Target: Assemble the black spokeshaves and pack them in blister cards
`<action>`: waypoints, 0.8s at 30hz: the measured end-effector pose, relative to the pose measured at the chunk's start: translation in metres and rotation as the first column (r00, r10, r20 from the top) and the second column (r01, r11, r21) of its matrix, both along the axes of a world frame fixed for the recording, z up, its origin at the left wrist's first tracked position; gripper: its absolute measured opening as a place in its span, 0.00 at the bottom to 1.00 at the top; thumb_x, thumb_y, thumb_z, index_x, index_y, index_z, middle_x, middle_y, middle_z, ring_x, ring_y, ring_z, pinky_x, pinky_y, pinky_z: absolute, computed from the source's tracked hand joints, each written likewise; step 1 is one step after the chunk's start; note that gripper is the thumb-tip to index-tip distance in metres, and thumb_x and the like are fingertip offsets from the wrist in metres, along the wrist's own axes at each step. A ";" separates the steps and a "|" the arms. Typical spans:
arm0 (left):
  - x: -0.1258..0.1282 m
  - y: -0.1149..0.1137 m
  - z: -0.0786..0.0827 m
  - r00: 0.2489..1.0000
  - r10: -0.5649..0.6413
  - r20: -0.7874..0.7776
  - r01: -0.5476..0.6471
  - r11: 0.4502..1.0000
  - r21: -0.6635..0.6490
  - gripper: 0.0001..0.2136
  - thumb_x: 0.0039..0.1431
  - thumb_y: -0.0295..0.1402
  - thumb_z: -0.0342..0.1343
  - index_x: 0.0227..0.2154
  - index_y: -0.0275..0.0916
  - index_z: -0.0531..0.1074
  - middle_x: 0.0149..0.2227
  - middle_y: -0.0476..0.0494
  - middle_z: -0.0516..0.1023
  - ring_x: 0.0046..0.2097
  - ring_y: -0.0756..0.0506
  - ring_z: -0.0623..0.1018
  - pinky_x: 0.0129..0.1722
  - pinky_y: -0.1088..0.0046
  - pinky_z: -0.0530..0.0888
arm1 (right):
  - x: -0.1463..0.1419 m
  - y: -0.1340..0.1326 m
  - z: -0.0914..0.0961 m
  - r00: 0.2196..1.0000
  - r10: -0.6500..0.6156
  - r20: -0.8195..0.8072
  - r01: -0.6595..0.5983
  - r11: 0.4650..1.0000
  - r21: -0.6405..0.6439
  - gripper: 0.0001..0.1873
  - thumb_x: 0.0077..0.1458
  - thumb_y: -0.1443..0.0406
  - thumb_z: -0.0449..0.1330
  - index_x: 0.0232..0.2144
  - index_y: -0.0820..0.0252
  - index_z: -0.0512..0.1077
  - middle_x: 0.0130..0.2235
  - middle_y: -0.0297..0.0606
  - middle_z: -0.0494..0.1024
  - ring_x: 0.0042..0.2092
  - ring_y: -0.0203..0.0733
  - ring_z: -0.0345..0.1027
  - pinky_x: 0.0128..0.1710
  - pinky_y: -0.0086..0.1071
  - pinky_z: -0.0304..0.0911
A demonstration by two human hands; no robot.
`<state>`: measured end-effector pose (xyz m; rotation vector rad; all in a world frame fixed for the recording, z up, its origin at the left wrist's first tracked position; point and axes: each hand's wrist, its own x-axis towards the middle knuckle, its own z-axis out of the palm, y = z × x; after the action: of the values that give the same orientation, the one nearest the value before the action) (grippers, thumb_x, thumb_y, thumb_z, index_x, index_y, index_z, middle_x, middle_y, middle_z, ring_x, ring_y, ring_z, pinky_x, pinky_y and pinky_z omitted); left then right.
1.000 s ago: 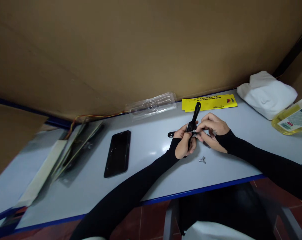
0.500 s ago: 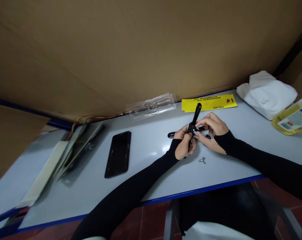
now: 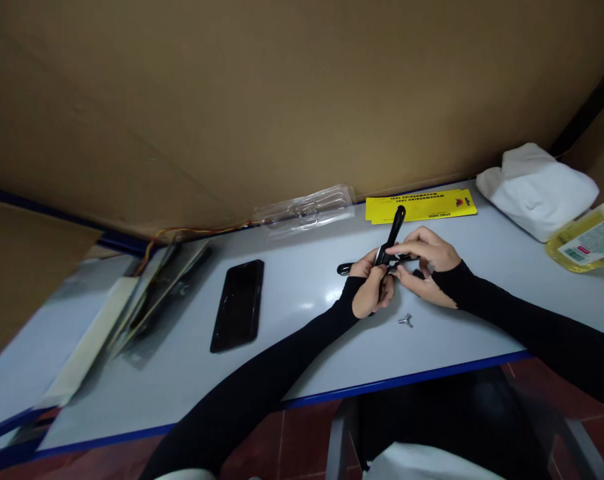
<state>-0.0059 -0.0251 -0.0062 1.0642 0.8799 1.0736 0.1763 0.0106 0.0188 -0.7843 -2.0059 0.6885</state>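
Observation:
My left hand [image 3: 371,288] is wrapped around the middle of a black spokeshave [image 3: 395,227], one handle of which points up and away. My right hand [image 3: 429,262] is at the tool's middle, its index finger stretched out against the body and its thumb apart below. Metal parts between the hands are small and partly hidden. Behind the hands a second black handle [image 3: 344,269] lies on the table, mostly covered. A silver wing screw [image 3: 406,321] lies on the tabletop, nearer to me than my right hand.
Yellow cards [image 3: 422,207] and clear plastic packaging [image 3: 309,210] lie along the cardboard wall. A black phone [image 3: 237,305] is at left, with packaged items [image 3: 157,293] beyond it. At right are a white cloth bundle [image 3: 537,190] and a bottle of yellow liquid [image 3: 585,237].
My right index finger has straightened and shifted onto the spokeshave's body, and its gap from the thumb is wider. My left hand keeps its hold. The view has shifted slightly.

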 end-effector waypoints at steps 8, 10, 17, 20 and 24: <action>0.000 0.001 -0.001 1.000 0.014 0.018 -0.014 1.000 -0.006 0.19 0.67 0.38 0.54 0.56 0.33 0.66 0.26 0.50 0.80 0.11 0.54 0.65 0.09 0.81 0.54 | -0.002 -0.001 0.002 0.996 -0.056 -0.063 0.054 0.998 -0.033 0.10 0.64 0.70 0.58 0.40 0.59 0.80 0.39 0.37 0.68 0.26 0.28 0.62 0.21 0.25 0.59; 0.000 0.001 -0.001 1.000 0.014 0.001 -0.014 1.000 -0.014 0.19 0.68 0.38 0.53 0.57 0.32 0.66 0.18 0.56 0.73 0.10 0.54 0.61 0.09 0.82 0.54 | -0.003 -0.002 0.003 0.993 -0.106 -0.042 0.105 0.994 -0.016 0.08 0.58 0.67 0.66 0.41 0.59 0.79 0.38 0.36 0.69 0.30 0.32 0.65 0.20 0.25 0.58; 0.001 0.001 0.003 1.000 0.006 0.007 -0.006 1.000 -0.015 0.29 0.67 0.38 0.54 0.65 0.26 0.60 0.16 0.58 0.71 0.09 0.53 0.61 0.09 0.81 0.54 | -0.001 -0.001 -0.001 1.000 0.000 0.021 -0.001 1.000 0.005 0.08 0.62 0.67 0.63 0.35 0.55 0.84 0.36 0.36 0.74 0.30 0.33 0.64 0.23 0.26 0.59; 0.003 0.001 0.005 1.000 0.024 0.018 -0.024 0.999 -0.022 0.28 0.65 0.38 0.55 0.64 0.28 0.62 0.23 0.53 0.77 0.11 0.53 0.64 0.08 0.80 0.55 | -0.001 -0.002 0.001 0.999 -0.030 -0.018 0.030 1.000 0.003 0.14 0.65 0.68 0.58 0.37 0.55 0.85 0.37 0.36 0.71 0.28 0.30 0.63 0.24 0.26 0.60; 0.002 0.001 0.005 0.999 0.032 0.019 -0.031 0.999 -0.025 0.26 0.65 0.38 0.55 0.62 0.28 0.63 0.23 0.51 0.78 0.11 0.53 0.63 0.08 0.80 0.54 | -0.001 -0.001 0.000 0.997 -0.072 -0.027 0.072 0.997 -0.019 0.09 0.64 0.64 0.63 0.42 0.56 0.84 0.39 0.38 0.71 0.30 0.32 0.64 0.23 0.26 0.60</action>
<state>-0.0035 -0.0237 -0.0016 1.0207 0.8950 1.0951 0.1748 0.0094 0.0185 -0.8493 -1.9391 0.6729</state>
